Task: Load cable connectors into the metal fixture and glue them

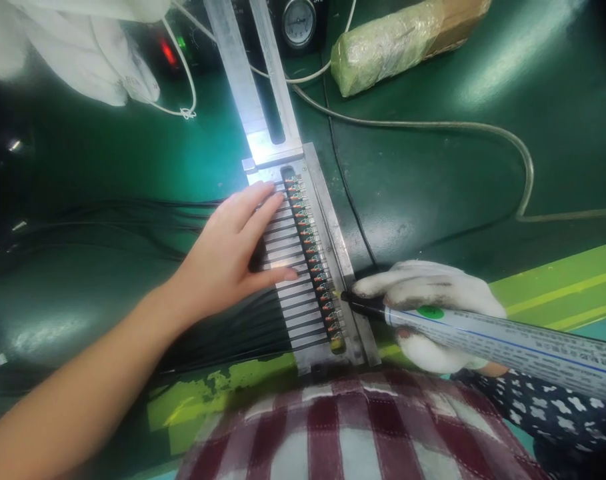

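A slotted metal fixture (pixel 307 348) holds a row of small metal connectors with orange and green wires (pixel 313 251). Black cables (pixel 243 320) run from its slots towards the left. My bare left hand (pixel 233 240) lies across the slots, fingertips on the cables near the upper connectors, thumb apart lower down. In my white-gloved right hand (pixel 437 293) is a white pen-shaped tube (pixel 483 340) with printed text and a black nozzle. Its narrow tip points left at the lower connectors; I cannot tell whether it touches them.
Beyond the fixture's top stands a slotted metal bar (pixel 233 67), near a round gauge (pixel 299 22). A wrapped bundle (pixel 393 43) lies at the back right. A grey cord (pixel 433 124) crosses the green table (pixel 433 180). White gloves or cloth (pixel 97 60) lie at the upper left.
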### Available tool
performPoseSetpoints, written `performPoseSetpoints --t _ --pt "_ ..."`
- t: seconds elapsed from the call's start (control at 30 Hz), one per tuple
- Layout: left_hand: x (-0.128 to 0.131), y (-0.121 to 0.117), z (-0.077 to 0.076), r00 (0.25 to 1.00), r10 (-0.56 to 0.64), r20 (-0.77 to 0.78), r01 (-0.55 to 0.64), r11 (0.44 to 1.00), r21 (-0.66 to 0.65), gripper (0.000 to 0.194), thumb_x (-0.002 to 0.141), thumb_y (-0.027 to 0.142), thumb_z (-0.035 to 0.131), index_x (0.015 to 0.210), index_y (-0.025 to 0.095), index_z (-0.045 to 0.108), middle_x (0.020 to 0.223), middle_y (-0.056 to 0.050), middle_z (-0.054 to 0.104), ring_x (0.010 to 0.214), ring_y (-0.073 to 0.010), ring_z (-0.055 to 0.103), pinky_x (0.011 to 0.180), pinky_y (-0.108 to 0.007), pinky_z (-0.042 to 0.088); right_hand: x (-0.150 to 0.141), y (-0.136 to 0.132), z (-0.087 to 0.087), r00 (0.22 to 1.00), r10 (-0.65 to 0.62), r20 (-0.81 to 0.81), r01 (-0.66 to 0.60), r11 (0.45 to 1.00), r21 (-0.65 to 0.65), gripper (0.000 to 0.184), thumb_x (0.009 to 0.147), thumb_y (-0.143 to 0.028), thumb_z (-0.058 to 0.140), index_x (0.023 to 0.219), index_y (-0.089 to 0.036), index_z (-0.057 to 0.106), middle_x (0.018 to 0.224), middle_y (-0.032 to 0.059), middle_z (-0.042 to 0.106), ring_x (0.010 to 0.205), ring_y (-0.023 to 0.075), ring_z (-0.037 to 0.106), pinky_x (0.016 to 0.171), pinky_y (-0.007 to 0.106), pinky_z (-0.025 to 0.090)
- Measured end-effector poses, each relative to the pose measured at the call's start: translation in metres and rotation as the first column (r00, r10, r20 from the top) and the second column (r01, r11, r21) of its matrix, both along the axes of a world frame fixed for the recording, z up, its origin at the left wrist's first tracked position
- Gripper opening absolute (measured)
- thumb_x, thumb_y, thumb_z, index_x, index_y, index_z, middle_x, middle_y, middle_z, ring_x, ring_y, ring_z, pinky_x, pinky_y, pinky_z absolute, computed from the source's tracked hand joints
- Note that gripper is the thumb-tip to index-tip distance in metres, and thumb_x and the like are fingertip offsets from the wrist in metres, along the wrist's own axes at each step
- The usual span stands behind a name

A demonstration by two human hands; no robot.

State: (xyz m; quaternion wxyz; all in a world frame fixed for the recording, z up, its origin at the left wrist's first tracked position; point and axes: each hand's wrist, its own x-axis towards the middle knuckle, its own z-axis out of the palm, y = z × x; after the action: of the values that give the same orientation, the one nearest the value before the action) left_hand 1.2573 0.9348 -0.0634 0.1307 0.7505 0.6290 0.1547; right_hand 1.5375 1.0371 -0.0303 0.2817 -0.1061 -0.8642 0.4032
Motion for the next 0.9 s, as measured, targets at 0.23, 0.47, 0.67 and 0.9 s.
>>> performPoseSetpoints --t 0.23,0.47,0.67,0.9 --pt "0.0000 -0.0002 -0.0002 1.000 0.005 0.010 -0.005 1.000 -0.006 0.094 0.087 0.066 0.061 0.159 0.021 0.019 0.161 -0.018 0.029 0.149 -0.0391 0.028 0.122 -0.057 0.025 -0.0006 0.0013 0.0022 1.000 -0.002 0.021 0.002 1.000 0.000 0.010 0.083 -0.015 0.065 0.093 -0.018 0.063 0.095 0.0112 0.078 0.088 0.0214 0.076 0.079 0.030 0.065" --pt "-0.0001 0.0000 -0.0004 1.000 0.001 0.010 -0.001 1.000 0.002 0.093 0.087 0.066 0.060 0.158 0.022 0.020 0.160 -0.019 0.030 0.148 -0.0381 0.030 0.121 -0.057 0.027 -0.0013 0.0023 0.0016 1.000 -0.001 0.024 0.001 1.000 -0.008 0.011 0.082 -0.015 0.065 0.092 -0.017 0.062 0.096 0.0129 0.077 0.090 0.0207 0.076 0.081 0.029 0.064" --pt "-0.0008 -0.0001 -0.0013 1.000 0.005 0.017 -0.005 1.000 -0.007 0.094 0.086 0.066 0.061 0.158 0.023 0.019 0.161 -0.018 0.029 0.148 -0.0386 0.030 0.122 -0.057 0.026 -0.0027 0.0020 -0.0004 1.000 -0.002 0.021 0.003 0.999 -0.045 0.013 0.082 -0.014 0.064 0.094 -0.019 0.061 0.096 0.0124 0.077 0.091 0.0217 0.076 0.081 0.031 0.064" --pt "0.0000 0.0005 -0.0006 1.000 0.005 0.019 -0.005 1.000 -0.010 0.092 0.087 0.066 0.060 0.158 0.023 0.020 0.161 -0.018 0.029 0.148 -0.0386 0.030 0.122 -0.057 0.026 -0.0031 0.0013 -0.0014 1.000 0.002 0.000 -0.002 0.997 -0.071 0.017 0.082 -0.016 0.066 0.098 -0.019 0.061 0.098 0.0134 0.077 0.092 0.0238 0.076 0.077 0.032 0.065"
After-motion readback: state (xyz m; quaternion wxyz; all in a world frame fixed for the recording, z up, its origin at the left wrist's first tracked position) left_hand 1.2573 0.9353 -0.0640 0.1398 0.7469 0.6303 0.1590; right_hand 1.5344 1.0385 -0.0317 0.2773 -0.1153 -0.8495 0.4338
